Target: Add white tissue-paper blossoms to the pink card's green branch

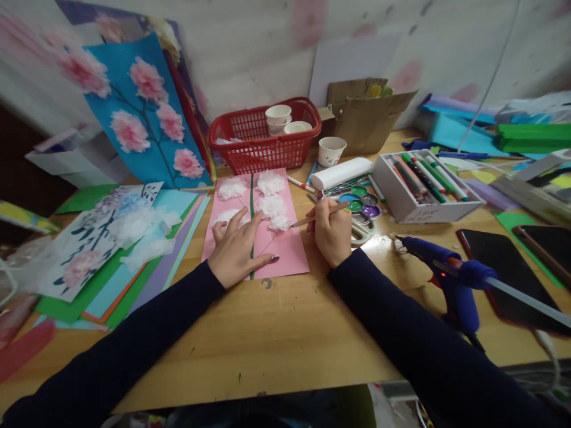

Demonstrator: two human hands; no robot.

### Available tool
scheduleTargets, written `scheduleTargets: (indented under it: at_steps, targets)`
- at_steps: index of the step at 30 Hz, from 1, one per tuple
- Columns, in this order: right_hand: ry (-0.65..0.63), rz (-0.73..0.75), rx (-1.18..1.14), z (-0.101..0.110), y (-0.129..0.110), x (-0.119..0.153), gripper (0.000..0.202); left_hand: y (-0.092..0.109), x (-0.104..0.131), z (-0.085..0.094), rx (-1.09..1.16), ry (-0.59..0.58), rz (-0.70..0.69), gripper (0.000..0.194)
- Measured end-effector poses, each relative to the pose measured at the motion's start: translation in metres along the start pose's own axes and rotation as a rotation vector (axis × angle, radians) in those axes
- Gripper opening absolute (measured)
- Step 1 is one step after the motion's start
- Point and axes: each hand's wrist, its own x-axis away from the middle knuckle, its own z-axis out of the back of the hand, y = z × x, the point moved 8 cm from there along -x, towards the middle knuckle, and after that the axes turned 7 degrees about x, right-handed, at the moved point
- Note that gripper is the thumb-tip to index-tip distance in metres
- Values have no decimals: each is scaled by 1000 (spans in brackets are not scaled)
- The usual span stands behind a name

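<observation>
Head view: a pink sheet point(272, 241) lies flat on the wooden table point(285, 333), straight ahead of the person. Down its middle runs a green stem point(252, 202), with white tissue flowers point(272, 205) stuck on either side near the top. The right hand point(332, 229) is closed around a thin brush point(319, 216) in a pencil grip; the tip sits at the edge of the lowest flower on the right side. The left hand point(238, 249) lies open, palm down, fingers spread across the stem and lower sheet, gripping nothing.

To do this stroke well, I judge the left hand should press the sheet firmly so it cannot slide, while the brush only dabs lightly at the tissue: the paper is soft and would likely tear or mat under a heavy or wet stroke. A small load of colour, worked from the edge inward, should keep it off the pink.

Just right of the sheet sits a paint palette point(363, 203), then a box of markers point(423, 184). A blue glue gun point(446, 270) stands near the right forearm. Behind the sheet is a red basket point(250, 148) holding paper cups point(279, 117); a finished blue flower picture point(147, 119) leans against the wall at left, above stacked coloured paper point(134, 279).
</observation>
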Motion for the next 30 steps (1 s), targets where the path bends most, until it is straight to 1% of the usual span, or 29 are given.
scheduleTargets:
  at_steps: [2, 8, 14, 17, 22, 25, 30]
  targets:
    - [-11, 37, 29, 0, -5, 1, 38, 0, -2, 1, -7, 8, -4, 80]
    - [-28, 148, 87, -2, -20, 5, 35, 1, -3, 1, 20, -24, -41, 81]
    - [-9, 196, 120, -3, -23, 7, 33, 0, -4, 2, 30, -12, -45, 81]
    - [-15, 150, 97, -4, -15, 6, 33, 0, -4, 3, 39, -13, -51, 81]
    - [-14, -10, -19, -5, 0, 3, 35, 1, -4, 3, 46, -18, -38, 79]
    - [6, -71, -103, -3, 1, 4, 36, 0, -4, 3, 53, -8, -24, 79]
    - [19, -116, -142, 1, -2, 6, 38, -3, -3, 2, 70, 4, -35, 81]
